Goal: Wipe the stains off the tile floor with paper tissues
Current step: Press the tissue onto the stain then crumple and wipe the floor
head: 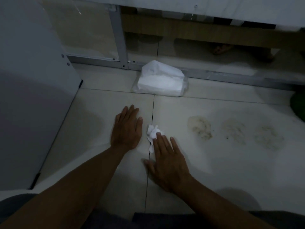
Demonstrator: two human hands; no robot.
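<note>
— pale tile floor (206, 179) under us, dim light, one dark grout line running away between our arms; what do we have nearest?

— our right hand (168, 161), palm down on the tile, fingers loosely spread and pinching nothing; its fingertips (158, 135) rest on the edge of the crumpled tissue (152, 133), which lies on the grout line between both hands; our left hand (127, 129) is flat just beside it, fingers extended and close together, holding nothing.

— how will that wad handle?

— we judge it very light and soft; it should crush flat under the palm and may tear or shred if it turns wet; best to bunch it up under the fingertips and press down, not pinch a loose corner.

— and the count?

— one crumpled tissue; two hands; three stains in a row to our right: the near stain (200, 128), the darkest and speckled, then the middle stain (233, 130), then the far stain (267, 137); all three look unwiped.

— farther out?

— one open tissue pack (160, 81) against the metal frame (231, 76), a sheet sticking up from it; a green thing (297, 106) cut off at the right edge; we cannot tell what it is.
</note>
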